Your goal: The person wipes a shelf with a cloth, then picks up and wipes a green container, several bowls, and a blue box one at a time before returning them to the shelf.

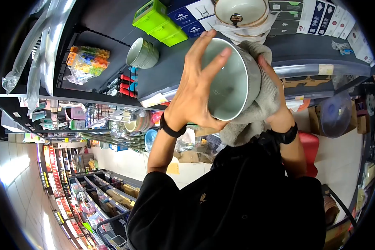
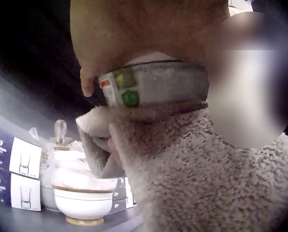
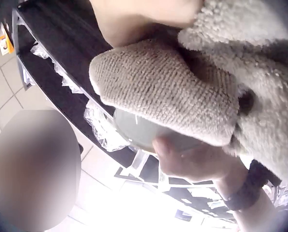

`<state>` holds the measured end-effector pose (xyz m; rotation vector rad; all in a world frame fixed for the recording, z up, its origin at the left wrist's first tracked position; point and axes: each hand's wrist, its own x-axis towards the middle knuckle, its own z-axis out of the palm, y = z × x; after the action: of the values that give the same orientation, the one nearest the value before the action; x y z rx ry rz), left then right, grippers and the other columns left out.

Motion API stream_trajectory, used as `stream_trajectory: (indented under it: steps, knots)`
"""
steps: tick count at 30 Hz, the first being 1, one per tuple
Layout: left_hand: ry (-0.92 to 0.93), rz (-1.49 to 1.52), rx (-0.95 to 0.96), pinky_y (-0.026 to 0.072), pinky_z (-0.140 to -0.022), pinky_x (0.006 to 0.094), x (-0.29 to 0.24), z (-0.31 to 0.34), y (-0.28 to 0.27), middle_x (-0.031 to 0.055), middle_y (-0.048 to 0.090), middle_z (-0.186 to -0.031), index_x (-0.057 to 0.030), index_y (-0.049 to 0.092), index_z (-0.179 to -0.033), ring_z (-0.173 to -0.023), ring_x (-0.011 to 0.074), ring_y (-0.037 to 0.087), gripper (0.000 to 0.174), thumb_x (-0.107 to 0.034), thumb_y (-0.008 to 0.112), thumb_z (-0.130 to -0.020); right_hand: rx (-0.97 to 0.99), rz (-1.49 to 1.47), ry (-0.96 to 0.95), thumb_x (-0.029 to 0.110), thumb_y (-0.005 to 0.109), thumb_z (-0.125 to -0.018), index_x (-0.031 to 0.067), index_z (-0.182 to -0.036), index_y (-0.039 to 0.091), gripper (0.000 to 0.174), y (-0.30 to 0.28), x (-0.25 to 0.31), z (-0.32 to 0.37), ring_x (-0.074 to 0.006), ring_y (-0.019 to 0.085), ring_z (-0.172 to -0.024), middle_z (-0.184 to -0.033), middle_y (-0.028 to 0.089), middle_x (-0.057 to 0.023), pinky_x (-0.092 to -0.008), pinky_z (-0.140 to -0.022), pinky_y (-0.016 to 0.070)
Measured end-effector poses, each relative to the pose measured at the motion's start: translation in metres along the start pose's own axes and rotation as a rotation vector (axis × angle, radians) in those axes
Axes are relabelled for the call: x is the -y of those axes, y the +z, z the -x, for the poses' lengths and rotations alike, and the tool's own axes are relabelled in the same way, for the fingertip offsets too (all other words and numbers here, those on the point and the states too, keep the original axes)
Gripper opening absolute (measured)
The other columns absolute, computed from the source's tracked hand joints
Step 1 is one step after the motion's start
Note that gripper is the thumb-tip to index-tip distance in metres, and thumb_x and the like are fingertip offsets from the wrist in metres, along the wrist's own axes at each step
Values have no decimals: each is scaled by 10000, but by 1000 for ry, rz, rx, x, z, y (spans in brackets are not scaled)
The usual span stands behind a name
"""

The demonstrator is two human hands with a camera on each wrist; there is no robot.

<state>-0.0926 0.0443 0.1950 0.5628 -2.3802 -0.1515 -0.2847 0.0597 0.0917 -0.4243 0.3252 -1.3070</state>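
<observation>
A pale grey-green bowl (image 1: 233, 93) is held up in front of the body, its opening tilted toward the head camera. My left hand (image 1: 191, 89) grips it by the near rim, fingers spread across the opening and thumb low at the edge. On the far side, my right hand (image 1: 275, 91) holds a grey towel (image 1: 260, 110) against the outer wall. Much of that hand is hidden behind the towel. In the left wrist view a label with a green spot (image 2: 130, 98) shows on the bowl's outside. The towel's ribbed fold overlaps the bowl in the right wrist view.
On the dark shelf (image 1: 171, 62) stand stacked green bowls (image 1: 142, 53), lime-green boxes (image 1: 160, 23), and wrapped white bowls with brown rims (image 1: 241, 12). Several product boxes (image 1: 321, 16) line the back. A red stool (image 1: 308, 152) and a translucent basin (image 1: 336, 114) are at the right.
</observation>
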Motion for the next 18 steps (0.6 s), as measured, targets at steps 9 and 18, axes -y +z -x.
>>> stream_trajectory:
  steps: [9,18]
  knots:
    - [-709,487,-352,439,-915,355,-70,14,0,203,556,-1223,71,567,-1191,-1086,255,548,532,-378,623,-909,-59,753,-785,315,746,-837,5,-1206,608,501,39,-40,9,-263,579,-1130,-1215,602,-154,-380,-980,458]
    - [-454,355,-285,451,-574,292,-49,42,-15,98,641,-718,21,673,-834,-621,197,612,246,-216,674,-900,323,930,-1176,241,862,-700,42,-1223,591,622,47,-24,0,-304,626,-1090,-1231,616,-182,-423,-937,505]
